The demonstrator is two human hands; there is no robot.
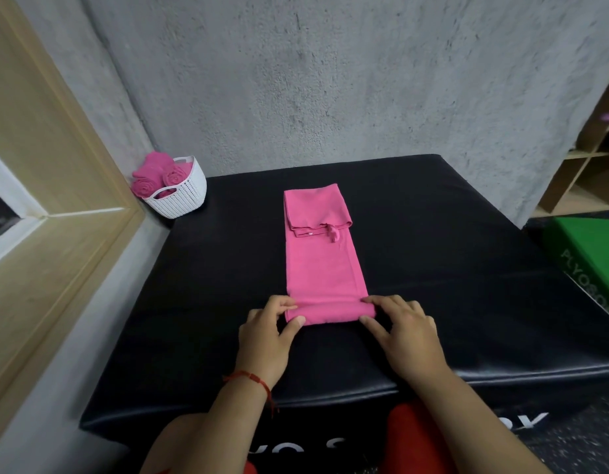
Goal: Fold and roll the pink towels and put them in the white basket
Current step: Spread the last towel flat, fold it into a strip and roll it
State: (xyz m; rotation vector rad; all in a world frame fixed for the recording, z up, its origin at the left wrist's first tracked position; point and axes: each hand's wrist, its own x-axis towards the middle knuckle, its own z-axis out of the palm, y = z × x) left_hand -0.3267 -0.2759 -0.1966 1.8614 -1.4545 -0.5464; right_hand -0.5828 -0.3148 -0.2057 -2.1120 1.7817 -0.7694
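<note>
At the near edge of the black table [467, 268], the left hand [268, 333] and right hand [405, 333] each pinch a corner of the towel [323, 265], fingers curled over its first rolled turn. The rest of the towel lies flat as a folded strip running away from the person. At the far left corner, the basket [185, 200] holds rolled towels [152, 176].

Left hand [266, 336] and right hand [404, 331] pinched the rolled near end of the pink towel [321, 265], black box [450, 268] beneath, white basket [185, 193] held rolled towels [154, 176]
</note>
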